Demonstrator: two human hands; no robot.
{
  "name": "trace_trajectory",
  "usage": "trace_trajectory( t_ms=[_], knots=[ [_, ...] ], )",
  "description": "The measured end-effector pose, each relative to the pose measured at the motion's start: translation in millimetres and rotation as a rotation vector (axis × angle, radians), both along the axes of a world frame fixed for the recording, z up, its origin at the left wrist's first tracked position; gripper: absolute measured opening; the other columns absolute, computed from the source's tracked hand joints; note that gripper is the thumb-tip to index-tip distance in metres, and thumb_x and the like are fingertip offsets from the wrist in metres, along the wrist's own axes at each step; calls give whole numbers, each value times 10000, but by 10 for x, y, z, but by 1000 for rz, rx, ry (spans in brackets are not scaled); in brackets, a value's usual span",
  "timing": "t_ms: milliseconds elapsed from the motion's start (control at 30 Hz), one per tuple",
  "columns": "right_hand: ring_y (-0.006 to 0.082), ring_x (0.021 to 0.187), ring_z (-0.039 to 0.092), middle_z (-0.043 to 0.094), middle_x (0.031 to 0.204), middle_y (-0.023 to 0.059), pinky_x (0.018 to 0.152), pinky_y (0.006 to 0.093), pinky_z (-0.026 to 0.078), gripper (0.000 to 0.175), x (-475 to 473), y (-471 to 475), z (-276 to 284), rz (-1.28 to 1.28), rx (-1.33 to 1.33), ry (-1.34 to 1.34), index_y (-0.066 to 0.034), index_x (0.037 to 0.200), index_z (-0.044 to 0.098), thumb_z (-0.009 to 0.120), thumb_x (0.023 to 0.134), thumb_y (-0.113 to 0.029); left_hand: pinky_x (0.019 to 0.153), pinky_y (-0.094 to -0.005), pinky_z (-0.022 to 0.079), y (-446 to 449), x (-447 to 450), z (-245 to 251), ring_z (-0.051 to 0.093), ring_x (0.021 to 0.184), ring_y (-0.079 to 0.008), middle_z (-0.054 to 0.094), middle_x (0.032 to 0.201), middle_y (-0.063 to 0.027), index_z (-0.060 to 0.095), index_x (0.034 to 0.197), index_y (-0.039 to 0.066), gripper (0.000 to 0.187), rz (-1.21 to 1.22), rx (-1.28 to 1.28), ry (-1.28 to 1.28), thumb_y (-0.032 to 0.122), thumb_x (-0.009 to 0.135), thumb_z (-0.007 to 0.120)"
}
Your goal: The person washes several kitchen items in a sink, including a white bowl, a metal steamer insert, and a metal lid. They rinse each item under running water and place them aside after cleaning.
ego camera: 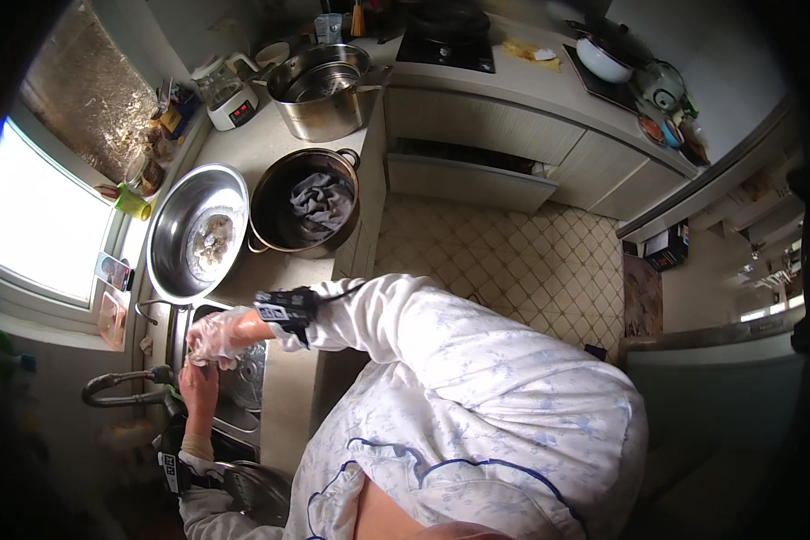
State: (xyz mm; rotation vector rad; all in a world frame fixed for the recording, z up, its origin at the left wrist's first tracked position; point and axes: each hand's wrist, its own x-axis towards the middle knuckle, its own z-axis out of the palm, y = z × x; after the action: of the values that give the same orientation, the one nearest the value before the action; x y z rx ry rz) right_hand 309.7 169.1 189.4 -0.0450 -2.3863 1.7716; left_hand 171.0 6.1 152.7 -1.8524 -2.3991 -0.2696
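Over a stainless steel sink [226,417], my two hands meet. My right hand [214,337] is covered by a clear plastic glove. My left hand [199,388] is bare and comes up from below, its fingers at the gloved fingertips. Something small and dark shows between them, too small to name. Behind my hands, the sink basin is partly hidden. A large steel bowl [169,246] with wet, light brown bits at its bottom stands beyond the sink. Beside it is a deep two-handled pot [270,196] holding a crumpled grey cloth [321,201].
A curved faucet [118,391] reaches in beside the sink. Further along the counter stand a steel steamer pot [320,115] and an electric kettle [233,111]. A phone [113,271] leans at the window. Across the floor, a drawer [469,179] stands pulled out.
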Motion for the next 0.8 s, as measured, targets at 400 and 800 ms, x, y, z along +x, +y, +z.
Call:
trace_trajectory(
  t_ms=[400, 800],
  knots=[
    [208, 719, 602, 624, 770, 92, 642, 317, 474, 285, -219, 416, -520, 368, 35, 284, -52, 824, 619, 694, 626, -243, 676, -396, 414, 141, 1277, 844, 519, 772, -286, 522, 801, -109, 580, 895, 80, 124, 344, 98, 499, 151, 798, 548],
    [208, 772, 597, 623, 782, 101, 735, 313, 453, 269, -17, 493, -523, 461, 125, 261, -16, 818, 616, 663, 697, -251, 806, -365, 415, 284, 1855, 1080, 534, 854, -243, 563, 884, -86, 566, 1033, 80, 246, 356, 166, 627, 92, 787, 575]
  ],
)
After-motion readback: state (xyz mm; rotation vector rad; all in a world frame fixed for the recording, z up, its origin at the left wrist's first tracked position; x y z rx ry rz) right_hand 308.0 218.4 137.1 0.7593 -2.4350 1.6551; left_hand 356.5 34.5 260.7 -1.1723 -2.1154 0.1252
